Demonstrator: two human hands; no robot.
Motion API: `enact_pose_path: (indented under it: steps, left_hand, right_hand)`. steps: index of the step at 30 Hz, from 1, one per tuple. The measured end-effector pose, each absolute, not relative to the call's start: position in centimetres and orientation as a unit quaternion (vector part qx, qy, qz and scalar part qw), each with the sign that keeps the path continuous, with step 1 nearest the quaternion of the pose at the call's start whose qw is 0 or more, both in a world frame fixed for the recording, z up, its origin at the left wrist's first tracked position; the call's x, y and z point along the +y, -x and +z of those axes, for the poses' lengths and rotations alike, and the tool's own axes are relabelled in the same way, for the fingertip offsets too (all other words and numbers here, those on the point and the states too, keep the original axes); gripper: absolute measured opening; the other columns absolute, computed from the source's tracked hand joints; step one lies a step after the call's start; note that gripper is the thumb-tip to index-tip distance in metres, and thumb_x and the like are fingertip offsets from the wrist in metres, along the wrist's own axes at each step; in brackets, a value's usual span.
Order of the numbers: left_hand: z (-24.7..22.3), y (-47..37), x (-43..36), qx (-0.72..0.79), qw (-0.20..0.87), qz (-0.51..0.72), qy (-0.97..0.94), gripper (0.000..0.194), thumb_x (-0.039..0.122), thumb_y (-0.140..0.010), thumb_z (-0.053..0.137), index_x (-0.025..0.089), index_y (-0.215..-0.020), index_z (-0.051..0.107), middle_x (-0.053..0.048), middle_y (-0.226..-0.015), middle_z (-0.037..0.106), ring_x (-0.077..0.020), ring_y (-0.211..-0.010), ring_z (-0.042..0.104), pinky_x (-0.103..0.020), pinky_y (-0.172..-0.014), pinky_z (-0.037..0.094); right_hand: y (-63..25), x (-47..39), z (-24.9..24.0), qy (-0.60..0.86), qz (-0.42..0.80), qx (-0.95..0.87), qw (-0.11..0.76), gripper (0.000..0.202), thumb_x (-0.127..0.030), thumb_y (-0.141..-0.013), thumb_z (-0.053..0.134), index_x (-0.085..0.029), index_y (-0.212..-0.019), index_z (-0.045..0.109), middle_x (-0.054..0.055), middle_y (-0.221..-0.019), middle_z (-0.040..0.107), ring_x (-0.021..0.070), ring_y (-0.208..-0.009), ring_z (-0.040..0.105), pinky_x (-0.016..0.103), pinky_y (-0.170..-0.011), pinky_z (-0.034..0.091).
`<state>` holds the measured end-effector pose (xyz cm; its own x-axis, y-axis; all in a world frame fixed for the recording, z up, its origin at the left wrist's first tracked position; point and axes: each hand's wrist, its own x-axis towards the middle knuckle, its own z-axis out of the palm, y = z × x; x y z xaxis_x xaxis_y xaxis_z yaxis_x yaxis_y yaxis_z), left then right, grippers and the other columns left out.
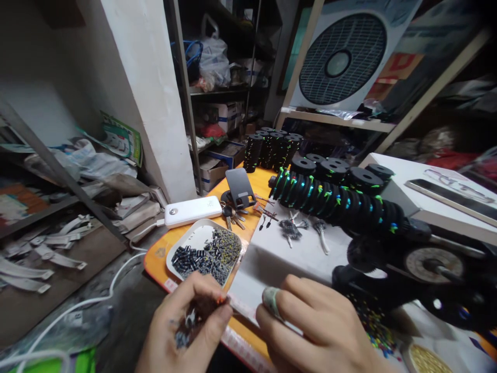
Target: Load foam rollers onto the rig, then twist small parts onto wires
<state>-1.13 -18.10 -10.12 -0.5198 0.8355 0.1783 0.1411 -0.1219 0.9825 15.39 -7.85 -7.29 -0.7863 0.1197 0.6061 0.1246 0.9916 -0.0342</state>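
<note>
My left hand [186,326] is closed at the lower middle, thumb and forefinger pinched together. Between its fingers and palm is a dark reddish-brown bunch with an orange spot at the fingertips, too blurred to name. Beside it, my right hand [314,326] has its fingers curled in; whatever they hold, if anything, is hidden. A grey-green wrap [271,300] covers one of its fingertips. Just beyond my left hand lies a white tray [170,259] of small black cylinders and grey and yellowish bits. Small dark pieces and white strands [323,237] lie on a white surface [267,254].
A black roller [334,199] with green ties stands at right, with black spools [305,165] behind it. A white power bank [193,211], keys [234,220] and a phone stand [239,187] sit beyond the tray. Loose beads [375,326] and a bowl [427,360] are lower right.
</note>
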Motion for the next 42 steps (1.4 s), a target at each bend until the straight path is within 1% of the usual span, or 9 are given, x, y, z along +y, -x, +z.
enact_pose_path:
  steps: [6,9,12,16,19,23,34,38,42]
  left_hand:
    - [-11.1,2.5,-17.2,0.614,0.215,0.658,-0.379,0.007,0.025,-0.085,0.067,0.025,-0.08,0.063,0.002,-0.072,0.064,-0.0161,-0.065,0.059,-0.021,-0.058,0.048]
    - [-11.4,1.7,-16.1,0.638,0.282,0.516,-0.498,0.009,0.017,-0.085,0.064,0.024,-0.084,0.07,0.0,-0.071,0.066,-0.0208,-0.071,0.062,-0.027,-0.065,0.049]
    - [-11.9,0.9,-14.8,0.599,0.334,0.401,-0.607,0.028,0.012,-0.085,0.06,0.026,-0.106,0.072,-0.007,-0.098,0.072,-0.0286,-0.097,0.066,-0.037,-0.087,0.049]
    - [-12.6,0.6,-14.5,0.601,0.355,0.439,-0.566,0.044,0.022,-0.085,0.066,0.029,-0.128,0.057,-0.011,-0.134,0.055,-0.0311,-0.119,0.055,-0.042,-0.103,0.04]
    - [-12.6,0.8,-15.4,0.573,0.424,0.507,-0.485,0.036,0.033,-0.093,0.06,0.031,-0.127,0.048,-0.006,-0.119,0.057,-0.0235,-0.103,0.058,-0.035,-0.093,0.044]
    - [-12.6,0.8,-16.2,0.479,0.515,0.59,-0.397,0.017,0.041,-0.1,0.047,0.028,-0.106,0.056,0.002,-0.087,0.052,-0.0138,-0.071,0.046,-0.025,-0.07,0.043]
    - [-12.1,-1.1,-16.2,0.363,0.607,0.645,-0.288,0.016,0.036,-0.091,0.066,0.022,-0.087,0.061,0.0,-0.087,0.059,-0.0136,-0.084,0.055,-0.025,-0.079,0.046]
    - [-11.8,-1.9,-16.2,0.373,0.587,0.67,-0.258,0.021,0.039,-0.088,0.07,0.022,-0.082,0.059,0.004,-0.078,0.055,-0.0088,-0.069,0.05,-0.018,-0.063,0.043]
    - [-12.1,-2.0,-16.4,0.374,0.566,0.706,-0.204,0.022,0.036,-0.084,0.076,0.022,-0.08,0.059,0.004,-0.076,0.056,-0.0107,-0.073,0.052,-0.02,-0.067,0.043]
  right_hand:
    - [-16.4,-6.7,-6.4,0.105,0.066,-0.926,0.356,0.019,-0.001,-0.088,0.049,-0.013,-0.084,0.063,0.002,-0.065,0.049,0.0143,-0.058,0.041,0.027,-0.05,0.033]
    - [-16.5,-6.8,-5.8,0.136,0.161,-0.922,0.324,0.017,-0.002,-0.086,0.051,-0.015,-0.088,0.062,0.0,-0.071,0.048,0.0122,-0.062,0.045,0.022,-0.052,0.036]
    - [-16.1,-6.9,-5.8,0.144,0.219,-0.908,0.327,0.015,-0.005,-0.083,0.052,-0.015,-0.086,0.062,0.0,-0.073,0.05,0.0115,-0.066,0.051,0.02,-0.056,0.04]
    - [-15.8,-6.9,-6.3,0.184,0.254,-0.885,0.346,0.018,-0.005,-0.084,0.052,-0.017,-0.082,0.065,0.0,-0.072,0.053,0.0108,-0.064,0.053,0.02,-0.055,0.04]
    - [-15.8,-6.9,-6.5,0.212,0.256,-0.874,0.355,0.016,-0.008,-0.087,0.055,-0.018,-0.086,0.068,0.001,-0.073,0.056,0.0121,-0.065,0.055,0.023,-0.058,0.042]
    - [-15.5,-7.1,-6.8,0.222,0.231,-0.871,0.372,0.016,-0.011,-0.088,0.057,-0.016,-0.084,0.072,0.002,-0.068,0.055,0.0143,-0.062,0.055,0.025,-0.055,0.04]
    - [-14.7,-7.6,-7.5,0.198,0.287,-0.844,0.408,0.015,-0.012,-0.086,0.066,-0.02,-0.087,0.078,0.0,-0.063,0.058,0.0128,-0.058,0.052,0.022,-0.05,0.041]
    - [-14.5,-8.0,-7.3,0.207,0.261,-0.844,0.421,0.016,-0.01,-0.084,0.061,-0.016,-0.079,0.075,0.001,-0.061,0.056,0.0135,-0.056,0.052,0.024,-0.05,0.04]
    - [-14.8,-7.9,-7.5,0.198,0.26,-0.851,0.411,0.017,-0.009,-0.086,0.06,-0.016,-0.08,0.074,0.001,-0.062,0.055,0.0138,-0.058,0.053,0.024,-0.05,0.039]
